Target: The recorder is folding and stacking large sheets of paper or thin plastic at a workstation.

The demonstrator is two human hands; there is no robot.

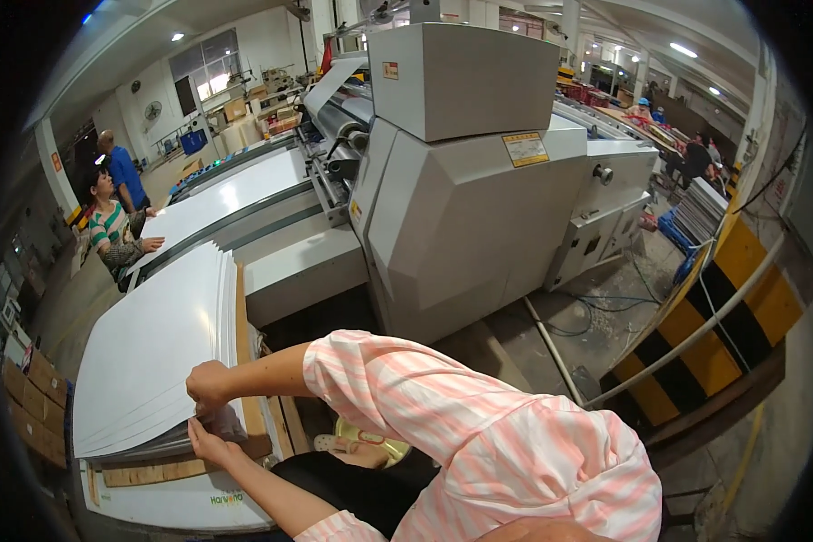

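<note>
A tall stack of large white sheets (144, 352) lies in front of me on the left, with its upper sheets slightly fanned at the near corner. At that corner my right hand (210, 386) is closed in a fist on the sheets' edge. Just below it, my left hand (213, 444) is turned palm up, fingers stretched out and touching the side of the stack. The fingertips of both hands nearly meet. Brown board (154, 471) shows under the stack's near edge, and a white printed panel (172, 506) lies below that.
A big grey machine (465, 217) with rollers stands ahead. Across its feed bed with a white sheet (235, 194), a person in a striped top (108, 221) rests hands on it; another in blue (126, 172) stands behind. A yellow-black striped barrier (705, 334) is at right.
</note>
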